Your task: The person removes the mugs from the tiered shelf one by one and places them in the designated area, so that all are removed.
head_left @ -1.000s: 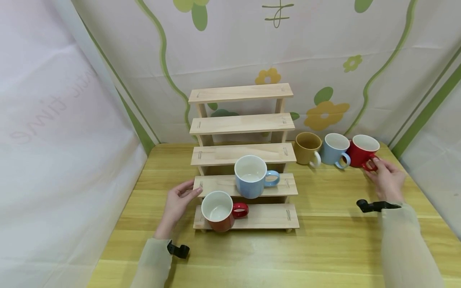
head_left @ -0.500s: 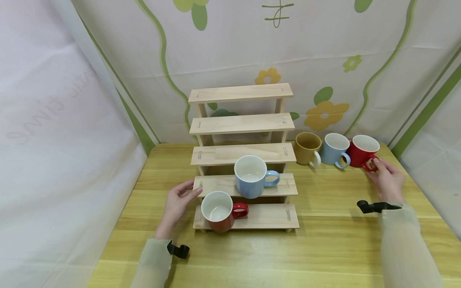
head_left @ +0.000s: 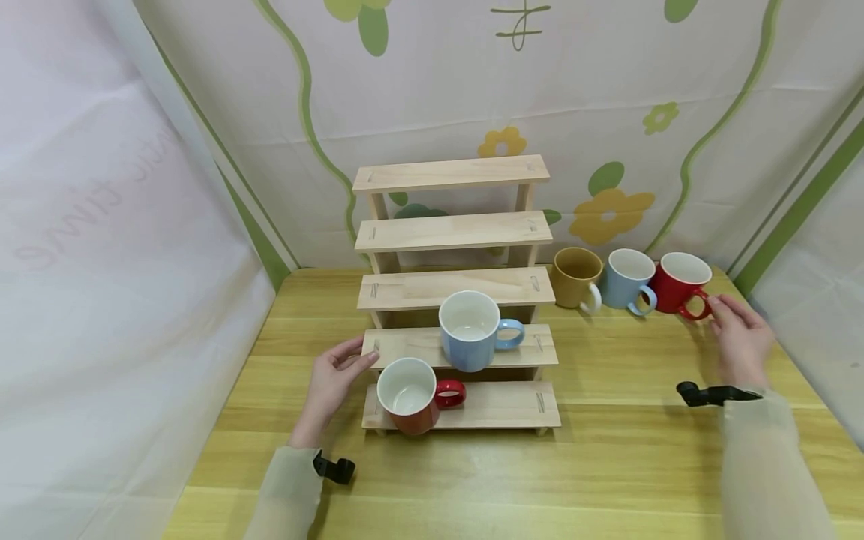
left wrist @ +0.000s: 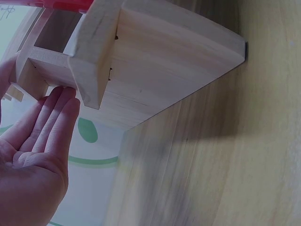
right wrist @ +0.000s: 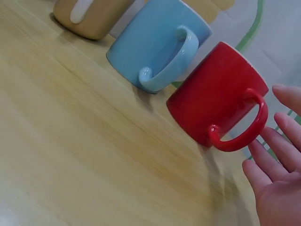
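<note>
A stepped wooden display rack [head_left: 455, 289] stands mid-table. My left hand [head_left: 336, 375] pinches the left end of its second-lowest shelf, with the fingers [left wrist: 59, 117] under the board in the left wrist view. On that shelf sits a light blue mug [head_left: 466, 349], and a red mug [head_left: 412, 420] with white inside is on the lowest one. At the back right, my right hand [head_left: 741, 341] is beside the handle of another red mug [right wrist: 216, 94]. Its fingers are spread and hold nothing; the thumb and fingertips lie close to the handle.
Left of the right-hand red mug stand a second light blue mug [head_left: 626, 281] and a mustard mug [head_left: 574, 279] with a white handle. Flower-printed fabric [head_left: 432, 90] hangs behind and at both sides of the wooden table [head_left: 472, 487].
My right hand has let go of the red mug's handle and moved slightly right. The left hand, the rack and the mugs have stayed put.
</note>
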Action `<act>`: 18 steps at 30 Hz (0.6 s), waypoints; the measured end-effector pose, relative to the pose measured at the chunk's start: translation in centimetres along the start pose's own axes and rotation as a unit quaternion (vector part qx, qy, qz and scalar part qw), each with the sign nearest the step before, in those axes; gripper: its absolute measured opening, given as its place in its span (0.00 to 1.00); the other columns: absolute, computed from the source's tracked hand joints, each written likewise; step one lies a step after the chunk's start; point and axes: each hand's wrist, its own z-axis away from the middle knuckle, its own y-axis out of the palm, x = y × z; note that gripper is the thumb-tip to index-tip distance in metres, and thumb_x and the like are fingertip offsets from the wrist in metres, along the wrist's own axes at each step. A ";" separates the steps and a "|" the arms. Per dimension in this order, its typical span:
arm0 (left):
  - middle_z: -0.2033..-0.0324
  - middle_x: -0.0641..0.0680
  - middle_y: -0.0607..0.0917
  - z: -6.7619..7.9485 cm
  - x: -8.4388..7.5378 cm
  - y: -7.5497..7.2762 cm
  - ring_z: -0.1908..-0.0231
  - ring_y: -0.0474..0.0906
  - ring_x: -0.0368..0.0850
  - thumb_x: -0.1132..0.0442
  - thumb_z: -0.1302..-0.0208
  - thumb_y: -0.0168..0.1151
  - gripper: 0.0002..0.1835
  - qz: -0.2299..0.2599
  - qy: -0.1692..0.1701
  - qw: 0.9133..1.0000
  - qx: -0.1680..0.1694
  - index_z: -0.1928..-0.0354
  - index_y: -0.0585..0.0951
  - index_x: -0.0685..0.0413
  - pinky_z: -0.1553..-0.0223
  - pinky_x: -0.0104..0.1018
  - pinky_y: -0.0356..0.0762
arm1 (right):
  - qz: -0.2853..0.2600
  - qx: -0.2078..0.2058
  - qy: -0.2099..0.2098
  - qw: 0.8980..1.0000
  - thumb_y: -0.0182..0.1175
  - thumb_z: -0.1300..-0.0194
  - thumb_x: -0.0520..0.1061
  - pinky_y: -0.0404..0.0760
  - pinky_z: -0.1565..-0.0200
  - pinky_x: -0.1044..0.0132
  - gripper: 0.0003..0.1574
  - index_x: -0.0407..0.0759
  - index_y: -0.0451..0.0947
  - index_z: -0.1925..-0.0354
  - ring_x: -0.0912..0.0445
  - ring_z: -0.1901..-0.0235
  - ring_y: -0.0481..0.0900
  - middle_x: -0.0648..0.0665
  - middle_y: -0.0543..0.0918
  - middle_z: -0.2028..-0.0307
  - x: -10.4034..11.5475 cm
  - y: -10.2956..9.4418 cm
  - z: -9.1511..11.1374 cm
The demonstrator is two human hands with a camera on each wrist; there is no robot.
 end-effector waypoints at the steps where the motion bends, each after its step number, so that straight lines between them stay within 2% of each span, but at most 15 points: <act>1: 0.45 0.62 0.83 0.0 0.0 0.0 0.52 0.85 0.42 0.59 0.36 0.74 0.26 0.000 0.000 1.000 -0.001 0.39 0.81 0.63 0.51 0.32 0.81 | -0.001 0.003 -0.007 1.000 0.74 0.41 0.33 0.82 0.66 0.76 0.13 0.41 0.87 0.57 0.64 0.62 0.86 0.51 0.89 0.64 0.2 0.0 0.1; 13: 0.46 0.62 0.84 0.0 -0.1 0.0 0.53 0.85 0.42 0.60 0.37 0.75 0.26 -0.001 0.005 1.000 -0.007 0.40 0.81 0.63 0.52 0.33 0.82 | 0.021 0.036 -0.041 0.998 0.75 0.42 0.36 0.81 0.57 0.77 0.19 0.40 0.86 0.50 0.64 0.55 0.84 0.51 0.88 0.57 2.3 1.6 1.1; 18: 0.46 0.62 0.84 0.0 -0.1 0.0 0.53 0.85 0.42 0.61 0.37 0.75 0.25 0.002 0.004 1.000 -0.006 0.40 0.81 0.63 0.52 0.33 0.82 | 0.043 0.070 -0.061 0.995 0.75 0.41 0.37 0.80 0.54 0.76 0.26 0.38 0.84 0.44 0.61 0.51 0.83 0.49 0.87 0.52 3.2 2.8 1.7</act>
